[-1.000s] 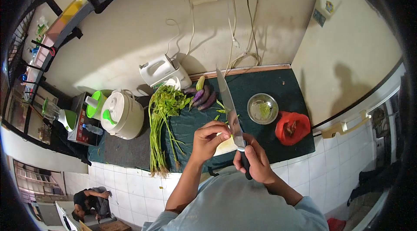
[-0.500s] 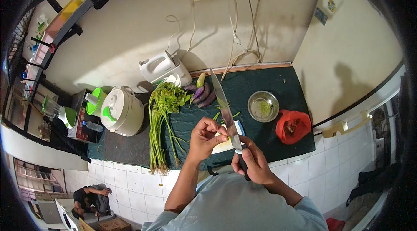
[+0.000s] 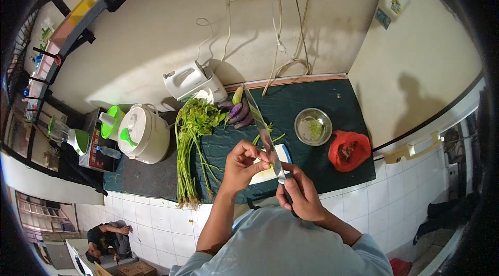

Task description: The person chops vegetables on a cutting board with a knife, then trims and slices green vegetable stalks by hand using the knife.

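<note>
My right hand [image 3: 303, 194] is wrapped round the black handle of a large kitchen knife [image 3: 261, 128], whose long blade points up and away over the table. My left hand [image 3: 243, 166] is closed in a pinch beside the blade, on a small yellow-green vegetable piece [image 3: 271, 166] close to the knife's edge. Both hands are above a white cutting board [image 3: 261, 176], which they partly hide. A few thin green pieces [image 3: 279, 137] lie at the board's far side. Right of the board, a metal bowl [image 3: 327, 135] holds chopped green bits.
Leafy stalks with roots [image 3: 188, 167] lie at left, near purple eggplants [image 3: 240, 114] and a white hand mixer [image 3: 189, 82]. A rice cooker [image 3: 146, 138] stands further left. A red plastic bag [image 3: 357, 155] sits at right. Another person [image 3: 106, 238] crouches on the floor, lower left.
The knife blade has tilted slightly to the left. My left hand keeps its pinch on the small green piece, and the whole view has shifted a little.
</note>
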`<action>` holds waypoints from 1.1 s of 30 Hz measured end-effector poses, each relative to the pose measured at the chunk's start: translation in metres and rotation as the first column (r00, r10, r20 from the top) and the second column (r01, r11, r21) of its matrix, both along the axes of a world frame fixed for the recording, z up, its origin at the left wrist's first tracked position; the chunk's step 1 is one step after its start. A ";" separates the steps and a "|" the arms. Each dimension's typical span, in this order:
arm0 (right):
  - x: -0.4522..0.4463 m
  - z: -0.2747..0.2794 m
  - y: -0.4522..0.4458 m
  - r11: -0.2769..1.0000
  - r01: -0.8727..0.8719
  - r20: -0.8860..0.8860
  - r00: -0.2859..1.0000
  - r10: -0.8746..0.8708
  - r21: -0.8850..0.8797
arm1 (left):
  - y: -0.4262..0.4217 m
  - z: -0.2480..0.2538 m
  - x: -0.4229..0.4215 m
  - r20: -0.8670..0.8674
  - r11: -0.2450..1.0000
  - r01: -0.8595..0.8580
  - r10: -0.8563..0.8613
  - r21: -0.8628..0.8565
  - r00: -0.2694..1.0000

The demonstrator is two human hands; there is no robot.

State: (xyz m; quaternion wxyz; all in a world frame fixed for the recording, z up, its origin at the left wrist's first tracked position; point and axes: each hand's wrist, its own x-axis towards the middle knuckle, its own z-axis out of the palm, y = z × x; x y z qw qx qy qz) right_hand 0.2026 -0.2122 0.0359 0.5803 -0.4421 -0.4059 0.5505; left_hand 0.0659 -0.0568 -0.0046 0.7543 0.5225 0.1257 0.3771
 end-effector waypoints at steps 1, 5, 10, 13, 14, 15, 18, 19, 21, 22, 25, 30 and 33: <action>0.000 0.001 0.002 1.000 0.002 0.004 1.000 -0.002 0.002 | 0.001 0.002 0.002 0.004 1.000 0.002 -0.002 0.002 1.000; -0.002 0.005 0.003 0.997 0.078 -0.018 0.997 -0.078 -0.005 | -0.002 0.004 0.003 -0.016 1.000 0.009 -0.009 0.002 1.000; 0.000 0.005 0.003 0.996 0.089 0.030 0.996 -0.090 0.025 | 0.002 0.006 0.004 -0.009 0.995 0.005 -0.004 0.097 1.000; 0.000 0.008 0.000 0.999 0.044 0.097 0.994 -0.047 0.032 | 0.005 0.013 0.002 -0.133 0.972 0.058 -0.028 0.227 0.991; 0.000 0.010 0.000 0.998 0.047 0.121 0.991 -0.052 0.039 | 0.008 0.011 -0.003 -0.202 0.961 0.123 -0.073 0.246 0.977; -0.001 0.011 0.000 0.998 0.051 0.146 0.988 -0.057 0.047 | 0.009 0.010 -0.007 -0.271 0.947 0.189 -0.117 0.261 0.956; -0.001 0.009 -0.001 0.996 0.056 0.172 0.983 -0.067 0.071 | 0.007 0.012 -0.008 -0.257 0.966 0.175 -0.122 0.193 0.959; -0.001 0.009 -0.002 0.996 0.054 0.170 0.983 -0.065 0.068 | 0.008 0.014 -0.008 -0.262 0.961 0.186 -0.130 0.202 0.956; -0.001 0.010 -0.002 0.996 0.058 0.170 0.983 -0.068 0.064 | 0.010 0.017 -0.006 -0.233 0.948 0.180 -0.119 0.264 0.965; -0.001 0.010 -0.003 0.996 0.057 0.170 0.983 -0.067 0.063 | 0.012 0.019 -0.004 -0.201 0.929 0.173 -0.111 0.327 0.973; 0.001 0.010 -0.003 0.997 0.042 0.178 0.983 -0.053 0.062 | 0.016 0.023 -0.003 -0.191 0.901 0.190 -0.123 0.390 0.974; 0.003 0.007 -0.004 0.997 0.035 0.163 0.986 -0.046 0.071 | 0.019 0.030 0.003 -0.183 0.869 0.224 -0.157 0.442 0.971; 0.005 0.000 -0.003 0.994 0.031 0.150 0.988 -0.047 0.104 | 0.019 0.031 0.008 -0.207 0.843 0.254 -0.173 0.474 0.963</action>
